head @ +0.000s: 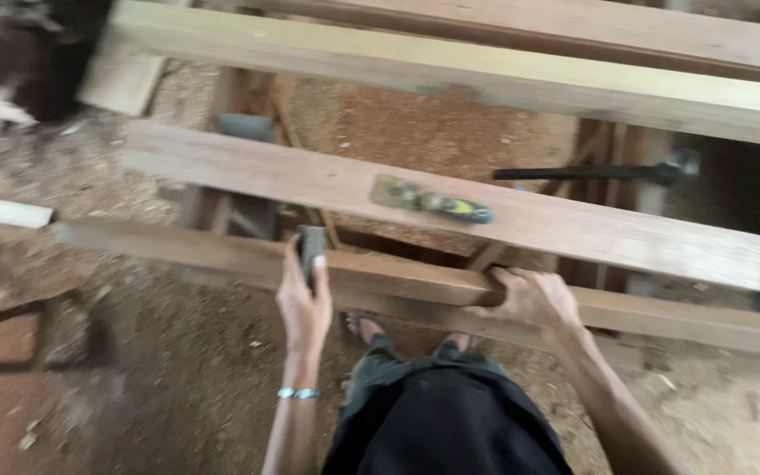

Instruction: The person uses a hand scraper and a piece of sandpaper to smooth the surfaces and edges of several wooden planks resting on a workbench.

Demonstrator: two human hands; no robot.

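My left hand (303, 299) holds a small dark grey block (311, 246) upright against the near edge of a long narrow wooden beam (222, 251). My right hand (528, 297) grips the same beam from above, fingers curled over its top edge. Just behind it lies a wider plank (591, 230), and on that plank rests a flat yellow, green and blue tool (431, 201). The picture is blurred by motion.
Two more long planks (521, 79) lie across the frame farther back. A dark hammer-like tool (609, 171) rests at the right between planks. The ground (178, 369) is covered in sawdust. My legs and a sandalled foot (364, 327) show below the beam.
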